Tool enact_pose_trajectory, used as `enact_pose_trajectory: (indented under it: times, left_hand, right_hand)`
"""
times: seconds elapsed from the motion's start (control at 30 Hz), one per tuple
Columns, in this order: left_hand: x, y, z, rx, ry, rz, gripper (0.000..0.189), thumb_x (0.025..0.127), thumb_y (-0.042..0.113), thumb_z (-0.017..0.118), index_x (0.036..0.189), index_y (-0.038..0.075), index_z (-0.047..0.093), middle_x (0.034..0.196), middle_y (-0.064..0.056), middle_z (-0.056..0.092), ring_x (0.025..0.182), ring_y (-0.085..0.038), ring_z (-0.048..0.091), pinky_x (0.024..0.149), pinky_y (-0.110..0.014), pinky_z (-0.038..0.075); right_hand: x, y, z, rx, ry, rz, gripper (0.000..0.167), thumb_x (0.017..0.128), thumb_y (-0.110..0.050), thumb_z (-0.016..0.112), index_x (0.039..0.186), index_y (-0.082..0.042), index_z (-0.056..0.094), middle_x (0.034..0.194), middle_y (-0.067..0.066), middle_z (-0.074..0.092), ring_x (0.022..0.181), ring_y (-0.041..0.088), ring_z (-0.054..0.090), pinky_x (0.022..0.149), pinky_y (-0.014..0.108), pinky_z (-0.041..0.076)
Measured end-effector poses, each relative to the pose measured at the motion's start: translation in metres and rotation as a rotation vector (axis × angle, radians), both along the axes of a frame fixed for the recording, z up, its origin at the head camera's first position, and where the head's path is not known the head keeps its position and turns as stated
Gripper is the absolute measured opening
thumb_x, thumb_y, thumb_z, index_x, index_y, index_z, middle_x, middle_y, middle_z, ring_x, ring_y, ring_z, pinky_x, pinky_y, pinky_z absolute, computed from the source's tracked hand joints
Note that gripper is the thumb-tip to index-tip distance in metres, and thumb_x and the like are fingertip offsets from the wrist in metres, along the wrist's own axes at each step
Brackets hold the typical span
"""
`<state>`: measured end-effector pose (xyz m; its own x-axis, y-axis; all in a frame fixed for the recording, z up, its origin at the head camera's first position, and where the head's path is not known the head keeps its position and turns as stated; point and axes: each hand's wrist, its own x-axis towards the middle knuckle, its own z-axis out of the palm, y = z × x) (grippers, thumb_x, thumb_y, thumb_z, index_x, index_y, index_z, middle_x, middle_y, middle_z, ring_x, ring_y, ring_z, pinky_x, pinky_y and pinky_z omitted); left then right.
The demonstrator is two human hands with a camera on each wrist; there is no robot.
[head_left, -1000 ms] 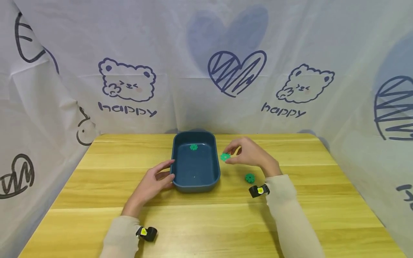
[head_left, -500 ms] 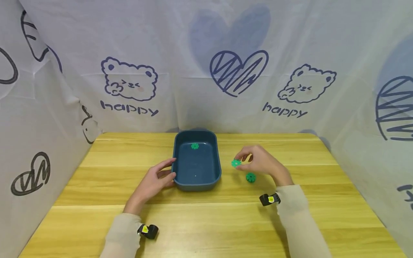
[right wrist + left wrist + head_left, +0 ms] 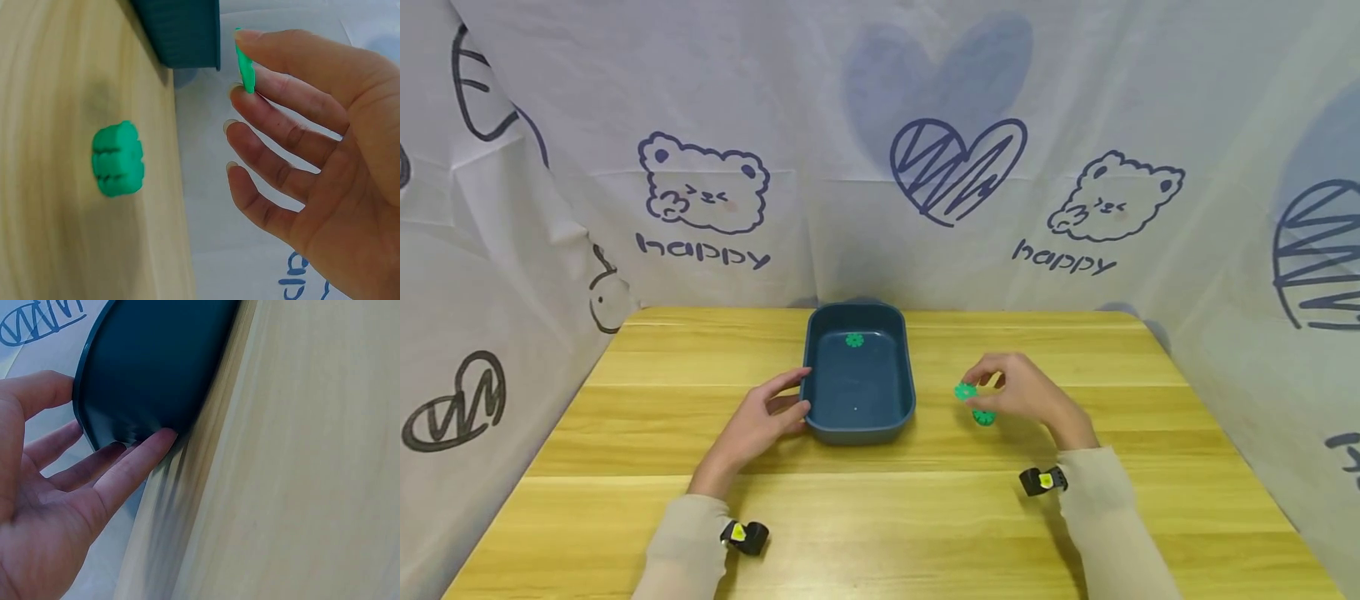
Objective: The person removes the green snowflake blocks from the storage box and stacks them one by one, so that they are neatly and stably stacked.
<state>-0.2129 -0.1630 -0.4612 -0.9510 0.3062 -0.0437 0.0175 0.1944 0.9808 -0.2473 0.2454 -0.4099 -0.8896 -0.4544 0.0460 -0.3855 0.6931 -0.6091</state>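
Note:
My right hand (image 3: 1026,392) pinches a thin green notched disc (image 3: 966,392) between thumb and fingertips, edge-on in the right wrist view. Just below that hand, a short stack of similar green discs (image 3: 119,159) sits on the table; the head view shows it partly behind the thumb. My left hand (image 3: 767,412) rests its fingertips against the left side of a dark blue rectangular bin (image 3: 859,435), right at the rim. In the left wrist view its fingers (image 3: 134,469) lie spread and fairly straight along the bin's outer wall. Inside the bin, one green disc (image 3: 854,340) shows toward the far end.
The light wooden table (image 3: 880,517) runs back to a white printed cloth (image 3: 820,217) that hangs close behind the bin and along both sides. Each wrist wears a small black camera, such as the right wrist camera (image 3: 1037,481).
My right hand, with the disc pinched in it, has moved away from the bin, rightward and toward me, over the stack. The left hand keeps its place at the bin.

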Motion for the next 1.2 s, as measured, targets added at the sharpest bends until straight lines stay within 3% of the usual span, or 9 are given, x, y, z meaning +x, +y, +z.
enact_pose_trajectory:
  times: [0.27,0.53,1.2]
  left_hand:
    - [0.0,0.001,-0.001,-0.002,0.004,-0.005,0.058,0.104,0.012,0.061,0.158,0.007,0.04,0.163,-0.024,0.035,0.14,-0.047,0.051,0.095,-0.039,0.063]
    - [0.001,-0.001,-0.003,0.001,0.015,-0.009,0.059,0.104,0.014,0.062,0.158,0.007,0.04,0.163,-0.024,0.035,0.14,-0.047,0.052,0.095,-0.039,0.063]
    - [0.001,-0.002,0.0,0.002,0.018,-0.017,0.059,0.104,0.015,0.062,0.158,0.008,0.04,0.163,-0.024,0.036,0.139,-0.046,0.052,0.096,-0.039,0.063]
  right_hand:
    - [0.005,0.013,-0.01,-0.002,-0.018,-0.024,0.02,0.086,-0.019,0.084,0.105,-0.015,0.078,0.101,0.0,0.074,0.099,0.028,0.064,0.087,0.045,0.057]
    - [0.004,0.02,-0.016,-0.005,-0.05,-0.044,0.023,0.085,-0.022,0.085,0.107,-0.017,0.078,0.101,-0.002,0.073,0.097,0.02,0.062,0.085,0.031,0.055]
    - [0.0,0.033,-0.033,0.022,-0.103,-0.074,0.024,0.085,-0.019,0.085,0.107,-0.013,0.077,0.104,0.002,0.072,0.097,0.019,0.062,0.087,0.035,0.057]
